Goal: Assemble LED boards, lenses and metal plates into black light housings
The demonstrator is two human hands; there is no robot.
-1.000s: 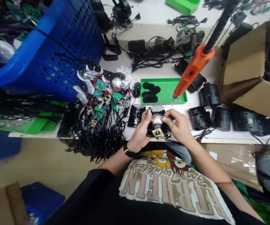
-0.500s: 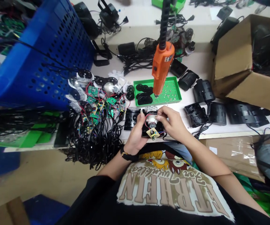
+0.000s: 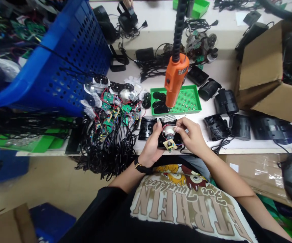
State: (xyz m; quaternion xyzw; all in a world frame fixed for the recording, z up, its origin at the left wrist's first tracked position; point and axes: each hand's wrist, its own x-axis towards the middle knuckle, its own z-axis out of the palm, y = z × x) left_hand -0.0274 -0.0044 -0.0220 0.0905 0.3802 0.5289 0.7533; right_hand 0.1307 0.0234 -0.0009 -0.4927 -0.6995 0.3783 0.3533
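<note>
My left hand [image 3: 151, 145] grips the left side of a small black housing [image 3: 169, 135] held at the table's front edge. Inside it sit a white round motor, red wires and a small yellow circuit board. My right hand [image 3: 191, 136] closes on the housing's right side, its fingertips pinching at the red wires near the motor. An orange electric screwdriver [image 3: 175, 79] hangs on a black coiled cord just above and behind the housing, its tip over a green tray [image 3: 190, 101].
A blue perforated basket [image 3: 59, 64] leans at the left. Beside it lie green circuit boards with tangled black cables [image 3: 110, 135]. Several black housings [image 3: 237, 125] line the right front; an open cardboard box [image 3: 269, 71] stands at the far right. Black discs rest in the green tray.
The hanging orange screwdriver has swung from the right to the middle, above the tray. Both hands stay on the housing, with only small finger movements.
</note>
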